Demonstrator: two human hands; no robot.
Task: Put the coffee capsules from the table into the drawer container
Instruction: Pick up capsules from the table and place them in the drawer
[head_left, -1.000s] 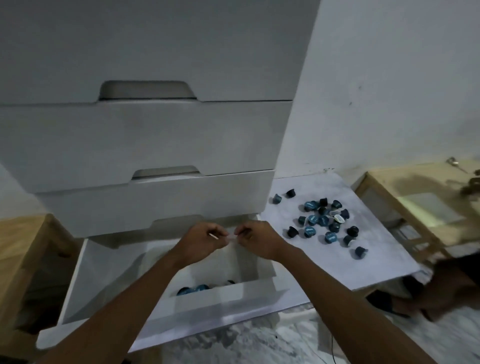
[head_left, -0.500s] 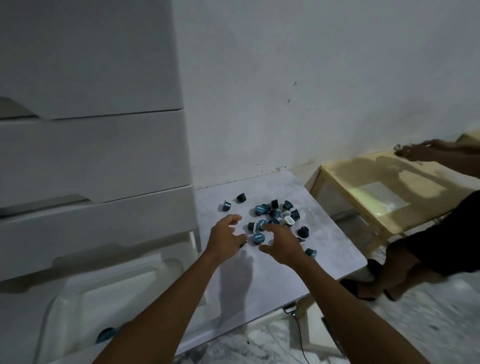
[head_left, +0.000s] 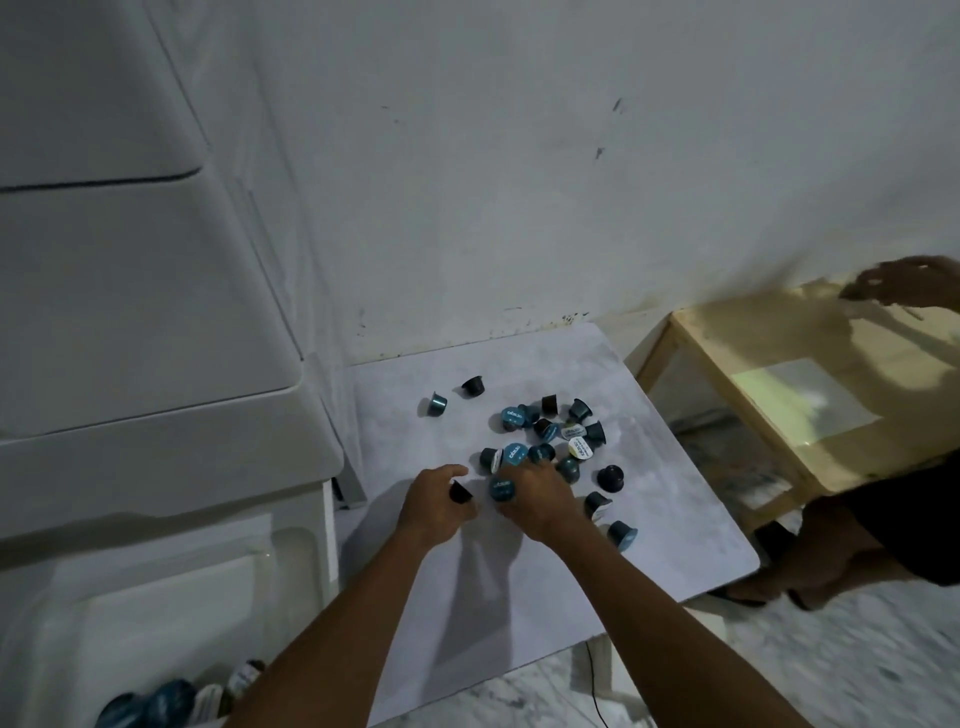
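We are seeing the left hand (head_left: 434, 501) curling over the table at centre frame, its fingers closing round a dark capsule (head_left: 461, 491) pinched between thumb and fingertips. Just beside it, the right hand (head_left: 537, 501) is lying fingers-down on the near edge of the pile, with a blue-lidded capsule (head_left: 502, 489) pressed at its thumb side; whether it is truly gripping that one or only touching it we cannot tell, since the fingers are covering the contact.

Moving outward, the remaining coffee capsules (head_left: 545, 436) are sitting scattered on the pale table (head_left: 519, 597) just above the hands, mostly clustered, some lid-up and some on their sides. Two are lying apart toward the upper left of the cluster, a blue one (head_left: 436, 404) and a black one (head_left: 473, 385), and three more are trailing to the lower right, the last (head_left: 621, 535) close to the right forearm.

At the left of the frame the white drawer unit (head_left: 156, 338) is rising, with its bottom drawer (head_left: 171, 597) standing pulled out; a few capsules (head_left: 171, 699) are already lying inside it at the lower left corner.

At the right edge a wooden table (head_left: 810, 395) is standing, and another person's hand (head_left: 904, 283) is reaching over it.
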